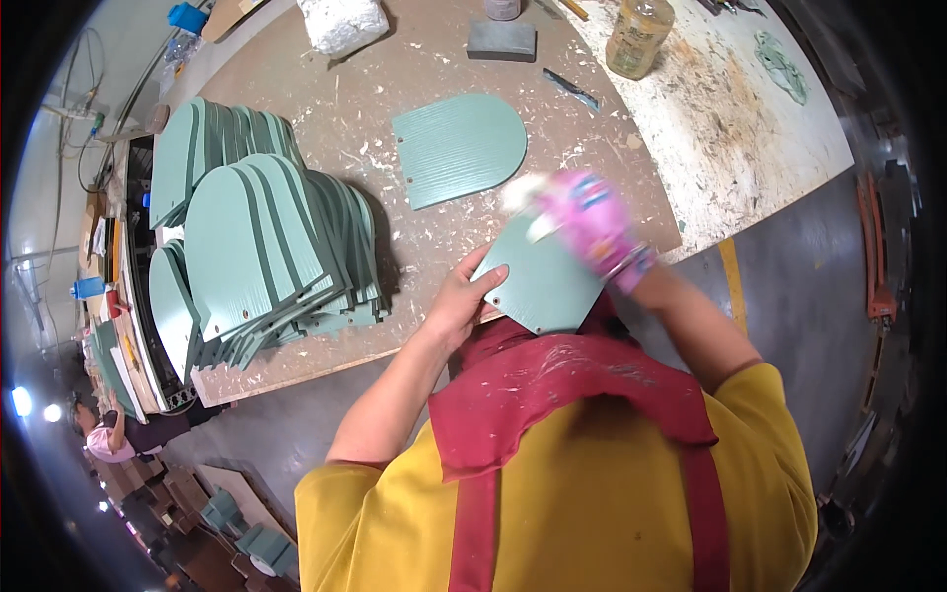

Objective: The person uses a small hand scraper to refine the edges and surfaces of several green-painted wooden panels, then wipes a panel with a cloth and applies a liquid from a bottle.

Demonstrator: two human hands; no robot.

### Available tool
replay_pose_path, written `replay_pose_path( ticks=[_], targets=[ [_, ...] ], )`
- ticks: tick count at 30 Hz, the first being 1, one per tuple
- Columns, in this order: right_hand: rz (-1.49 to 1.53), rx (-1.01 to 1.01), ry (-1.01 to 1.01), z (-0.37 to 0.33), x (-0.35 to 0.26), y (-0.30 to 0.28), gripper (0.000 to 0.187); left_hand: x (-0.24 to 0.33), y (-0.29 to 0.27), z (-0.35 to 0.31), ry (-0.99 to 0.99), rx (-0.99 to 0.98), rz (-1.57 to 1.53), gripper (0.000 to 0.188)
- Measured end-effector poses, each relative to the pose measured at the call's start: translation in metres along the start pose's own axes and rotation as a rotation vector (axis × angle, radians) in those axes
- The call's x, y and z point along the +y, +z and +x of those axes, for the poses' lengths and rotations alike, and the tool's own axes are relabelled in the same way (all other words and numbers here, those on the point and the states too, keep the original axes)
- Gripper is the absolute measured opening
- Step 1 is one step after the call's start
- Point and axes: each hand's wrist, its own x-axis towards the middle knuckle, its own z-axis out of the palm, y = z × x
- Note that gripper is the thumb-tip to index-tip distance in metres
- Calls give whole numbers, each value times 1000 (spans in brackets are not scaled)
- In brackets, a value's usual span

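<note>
My bare left hand (pixel 462 299) grips the near left edge of a green panel (pixel 547 281) with one rounded end, thumb on its face beside a small hole. The panel is tilted over the table's front edge, against my red apron. My right hand (pixel 590 222), in a pink patterned glove, is over the panel's far right part. Motion smears its fingers, and whitish patches at the fingertips cannot be told as glove or cloth. Just beyond lies another green rounded panel (pixel 461 150), flat on the table. At left, several like panels (pixel 252 242) lean in stacked rows.
The brown paint-flecked table (pixel 414 340) carries a white wrapped bundle (pixel 342 25), a grey block (pixel 501 41), a dark blade-like tool (pixel 570 89) and a jar of yellowish liquid (pixel 639 37). A green rag (pixel 780 67) lies on a stained white board (pixel 720 128). Another person (pixel 110 434) is at far left.
</note>
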Motion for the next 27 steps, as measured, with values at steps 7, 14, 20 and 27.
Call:
replay_pose_path(
  ticks=[7, 14, 20, 27],
  targets=[
    [-186, -222, -55, 13, -40, -49, 29, 2, 2, -6, -24, 60, 12, 49],
    [-478, -175, 52, 16, 17, -62, 29, 6, 6, -11, -6, 42, 4, 51],
    [-198, -211, 142, 3, -63, -7, 27, 5, 3, -9, -34, 42, 85, 50],
    [-59, -24, 123, 16, -8, -69, 23, 3, 1, -4, 35, 25, 49, 49]
  ],
)
